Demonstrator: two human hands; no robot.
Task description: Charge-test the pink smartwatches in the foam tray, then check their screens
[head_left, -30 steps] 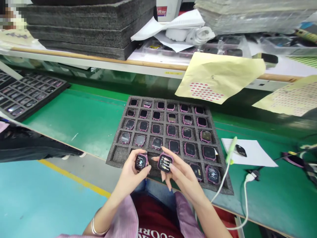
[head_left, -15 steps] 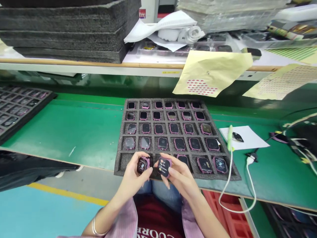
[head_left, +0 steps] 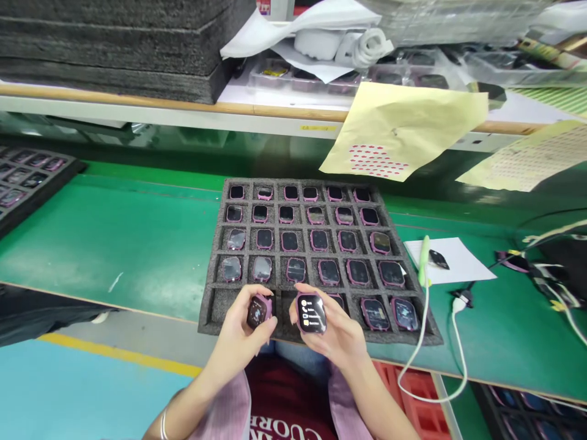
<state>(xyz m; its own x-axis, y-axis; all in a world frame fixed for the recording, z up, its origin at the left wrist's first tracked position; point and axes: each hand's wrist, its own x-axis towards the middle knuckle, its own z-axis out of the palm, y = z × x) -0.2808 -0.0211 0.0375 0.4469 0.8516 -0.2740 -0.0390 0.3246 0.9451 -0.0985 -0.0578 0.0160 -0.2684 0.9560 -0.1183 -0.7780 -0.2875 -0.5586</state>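
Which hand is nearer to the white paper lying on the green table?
Right. The right hand, holding a watch, is left of the white paper and lower in the picture. The left hand, holding another watch, is farther left of the paper.

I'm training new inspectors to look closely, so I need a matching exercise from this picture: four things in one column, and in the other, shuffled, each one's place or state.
Column one
1. Left hand
2. Right hand
3. Yellow sheet with red marks
4. Dark foam stack

Column two
A. On the shelf, at the upper left
B. Hanging over the shelf's front edge
C. Holding a watch with a bluish pattern
D. Holding a watch with a list on screen

Pairs: 1-C, 2-D, 3-B, 4-A
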